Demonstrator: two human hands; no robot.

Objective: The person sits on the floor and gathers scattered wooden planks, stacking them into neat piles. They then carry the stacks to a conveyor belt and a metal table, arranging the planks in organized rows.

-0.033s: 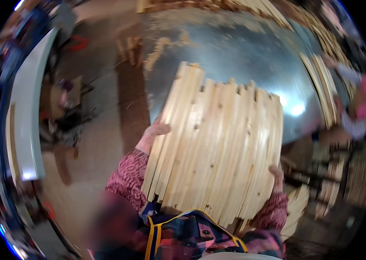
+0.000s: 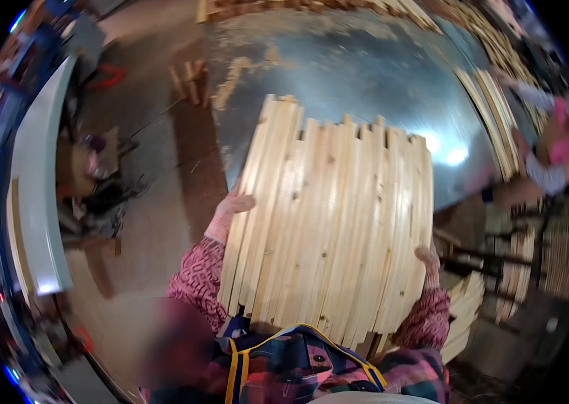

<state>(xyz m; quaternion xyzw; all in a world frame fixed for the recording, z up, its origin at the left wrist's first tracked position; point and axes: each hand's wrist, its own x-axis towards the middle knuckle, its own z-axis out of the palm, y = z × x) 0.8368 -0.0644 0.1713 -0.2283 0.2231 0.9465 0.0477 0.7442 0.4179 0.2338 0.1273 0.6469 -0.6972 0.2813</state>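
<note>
A wide bundle of pale wooden strips (image 2: pixel 325 229), laid side by side with uneven ends, is held in front of my body. My left hand (image 2: pixel 232 207) grips its left edge, thumb on top and fingers hidden underneath. On the opposite edge, lower down, my right hand (image 2: pixel 427 264) clamps the outermost strips the same way. Several strips show dark knots. The near ends come close to my plaid apron (image 2: pixel 284 367), and the far ends overlap the view of the metal tabletop (image 2: pixel 338 74).
Sawdust and wood pieces (image 2: pixel 271 7) line the table's far side. A co-worker (image 2: pixel 554 148) stands at the right beside long strips (image 2: pixel 490 121). Stacked wood (image 2: pixel 466 316) lies near my right arm. A white machine panel (image 2: pixel 41 182) stands at the left, with short offcuts (image 2: pixel 193 81) on the floor.
The view has shifted slightly, so the surroundings sit a little further left. Both hands keep their hold on the strips.
</note>
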